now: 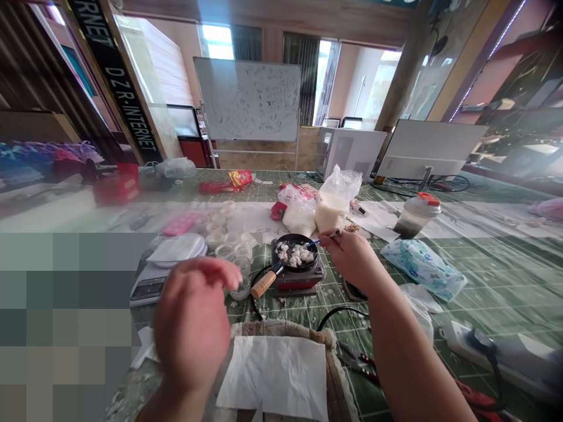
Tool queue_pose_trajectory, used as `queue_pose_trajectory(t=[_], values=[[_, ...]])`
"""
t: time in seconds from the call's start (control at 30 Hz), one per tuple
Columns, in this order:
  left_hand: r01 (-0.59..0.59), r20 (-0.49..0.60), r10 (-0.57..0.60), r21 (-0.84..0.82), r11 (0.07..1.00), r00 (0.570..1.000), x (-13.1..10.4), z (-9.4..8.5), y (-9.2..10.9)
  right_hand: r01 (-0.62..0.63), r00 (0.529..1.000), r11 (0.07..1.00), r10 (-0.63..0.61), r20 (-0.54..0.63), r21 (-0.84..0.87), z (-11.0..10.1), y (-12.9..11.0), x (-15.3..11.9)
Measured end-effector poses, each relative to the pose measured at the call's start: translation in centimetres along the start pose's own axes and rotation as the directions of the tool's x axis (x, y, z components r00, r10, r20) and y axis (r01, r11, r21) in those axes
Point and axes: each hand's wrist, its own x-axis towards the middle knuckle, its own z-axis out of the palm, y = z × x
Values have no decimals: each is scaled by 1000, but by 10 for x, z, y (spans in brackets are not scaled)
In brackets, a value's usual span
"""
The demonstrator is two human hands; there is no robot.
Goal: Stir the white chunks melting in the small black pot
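Note:
My right hand is closed around a thin blue stick, whose lower end reaches into a small black frying pan. White lumpy pieces lie in the pan. The pan rests on a small red and grey hot plate, its wooden handle pointing towards me at the left. My left hand is raised in front of a white kitchen scale, near several clear plastic cups. Its fingers are bent loosely to the right, and I see nothing in them.
Bags of white powder stand behind the pan. To the right are a wipes pack, a shaker bottle and a power strip. White paper lies on a cloth nearest me, with pliers beside it. Black cables cross the mat.

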Motion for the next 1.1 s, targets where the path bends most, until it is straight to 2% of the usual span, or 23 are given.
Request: queue_pose_trajectory(t=[0.07,0.13,0.23,0.3,0.33,0.47,0.57,0.67,0.73,0.83,0.93,1.0,1.1], values=[[-11,-10,13,167,986,1000,-3,-2,-23,11,1000,1000,-12,19,26,-1,-1,-1],[-37,78,10,353,935,997,-9,-6,-45,15,1000,1000,-15,-10,27,-4,-3,-3],[-268,332,93,533,803,939,-19,-9,-62,2,1000,998,-2,0,-56,-10,-7,-8],[-403,431,145,599,692,891,-24,-8,-63,22,998,997,-16,68,-78,-12,-10,-10],[-432,448,155,626,649,881,-25,-7,-63,35,996,997,-29,86,-65,-13,-11,-11],[-395,418,108,699,596,902,-27,-3,-65,19,1000,999,-19,11,-50,-13,-11,-12],[-377,411,83,712,593,908,-28,-3,-68,-13,998,995,20,64,-101,-14,-12,-13],[-378,411,83,716,587,908,-29,-4,-69,38,990,997,-28,139,-69,-16,-14,-16],[-378,407,89,716,587,909,-29,-4,-69,61,992,997,-56,112,-37,-16,-15,-16],[-378,401,101,709,595,911,-29,-3,-69,24,999,997,-21,40,-70,-15,-13,-15],[-387,400,117,702,598,909,-28,-3,-70,-5,998,991,13,64,-132,-16,-12,-14],[-393,403,124,700,596,907,-28,-4,-71,19,995,995,-9,96,-98,-17,-13,-15],[-394,404,126,699,597,906,-29,-5,-72,29,997,999,-26,66,-31,-16,-13,-15]])
